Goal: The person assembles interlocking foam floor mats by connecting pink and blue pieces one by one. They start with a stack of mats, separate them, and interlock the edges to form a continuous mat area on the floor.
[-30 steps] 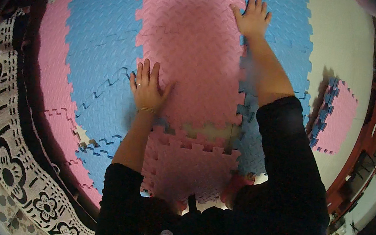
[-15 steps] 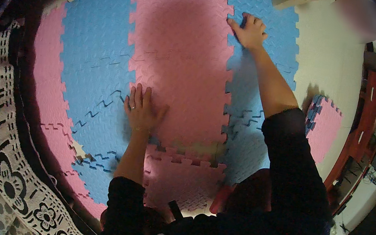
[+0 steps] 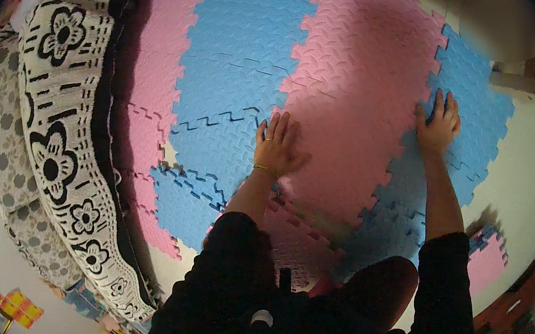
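Interlocking foam floor mats cover the floor in pink (image 3: 355, 104) and blue (image 3: 247, 64) strips with toothed edges. My left hand (image 3: 276, 147) lies flat, fingers apart, on the seam between a blue tile and the wide pink strip. My right hand (image 3: 439, 121) presses flat on the seam between that pink strip and the blue tiles (image 3: 469, 98) at the right. Neither hand holds anything. Near my left wrist several blue tiles (image 3: 191, 191) sit slightly apart, with gaps at their teeth.
A black-and-white flowered cloth (image 3: 63, 115) over a grey dotted one runs along the left. A loose pink and blue tile stack (image 3: 487, 257) lies on the bare floor at the right. Pale wooden furniture legs (image 3: 531, 82) stand at the upper right.
The view has swung, so the mats now sit further right and the cloth fills the left. My right hand has drawn nearer along the pink-blue seam. My left hand stays flat.
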Motion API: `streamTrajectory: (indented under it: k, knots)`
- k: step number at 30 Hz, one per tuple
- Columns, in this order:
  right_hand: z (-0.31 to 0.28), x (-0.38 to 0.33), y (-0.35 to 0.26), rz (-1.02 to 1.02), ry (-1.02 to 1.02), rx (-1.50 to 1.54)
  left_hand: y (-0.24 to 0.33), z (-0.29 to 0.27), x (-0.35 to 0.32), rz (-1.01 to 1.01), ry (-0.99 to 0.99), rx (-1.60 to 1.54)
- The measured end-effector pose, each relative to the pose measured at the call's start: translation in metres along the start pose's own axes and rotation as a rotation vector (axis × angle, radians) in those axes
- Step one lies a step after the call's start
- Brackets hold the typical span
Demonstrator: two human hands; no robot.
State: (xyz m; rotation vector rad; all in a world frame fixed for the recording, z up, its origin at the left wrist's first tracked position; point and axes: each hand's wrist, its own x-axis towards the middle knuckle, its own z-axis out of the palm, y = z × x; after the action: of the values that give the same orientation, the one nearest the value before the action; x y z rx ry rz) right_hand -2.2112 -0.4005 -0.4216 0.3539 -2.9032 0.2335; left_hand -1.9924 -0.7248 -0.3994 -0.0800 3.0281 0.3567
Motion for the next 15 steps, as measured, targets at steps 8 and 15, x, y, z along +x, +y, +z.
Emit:
streamTrajectory:
  k: [8, 15]
  knots:
    - [0.005, -0.002, 0.011, -0.056, 0.046, 0.007, 0.007, -0.001, 0.007, -0.071, -0.068, 0.035]
    - [0.0, 0.003, 0.009, 0.012, -0.002, 0.007, -0.02, -0.019, 0.221, -0.173, 0.406, -0.145]
